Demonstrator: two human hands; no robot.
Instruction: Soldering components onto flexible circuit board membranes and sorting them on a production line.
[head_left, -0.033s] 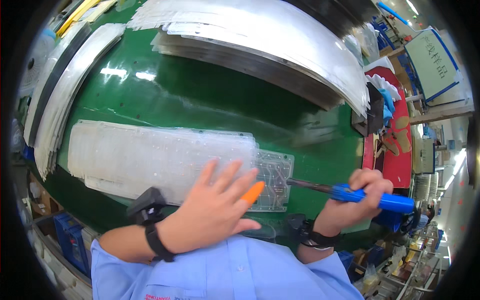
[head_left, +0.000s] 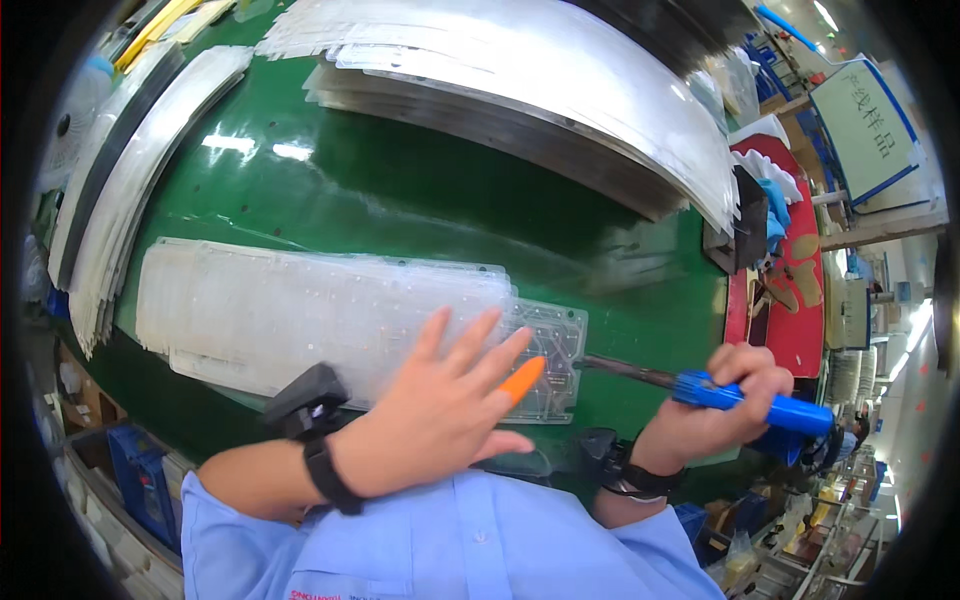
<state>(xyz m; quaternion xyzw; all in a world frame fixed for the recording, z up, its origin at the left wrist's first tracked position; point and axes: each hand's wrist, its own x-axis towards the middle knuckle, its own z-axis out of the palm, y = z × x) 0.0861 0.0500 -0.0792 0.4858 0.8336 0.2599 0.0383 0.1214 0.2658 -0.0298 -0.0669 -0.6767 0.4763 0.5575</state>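
Observation:
A spread-out stack of thin, translucent sheets (head_left: 260, 305) lies on the green tabletop in front of me. At its right end a clear sheet with fine dark lines (head_left: 556, 350) sticks out past the others. My left hand (head_left: 455, 400) is over the right part of the stack, fingers spread and an orange finger cot on one finger; whether it touches the sheets I cannot tell. My right hand (head_left: 740, 395) is wrapped round a blue-handled tool (head_left: 690, 390) with a long dark shaft. The shaft's tip points left, by the right edge of the lined sheet.
A tall pile of shiny sheets (head_left: 520, 70) fills the far side of the green table (head_left: 400, 190). More long sheets (head_left: 150, 170) lie along its left edge. On the right stand a dark box (head_left: 738, 225) and a red surface (head_left: 795, 320) with small items on it.
My left hand has shifted a little to the right over the stack. My right hand and the tool have also moved slightly right, and the sheets look unmoved.

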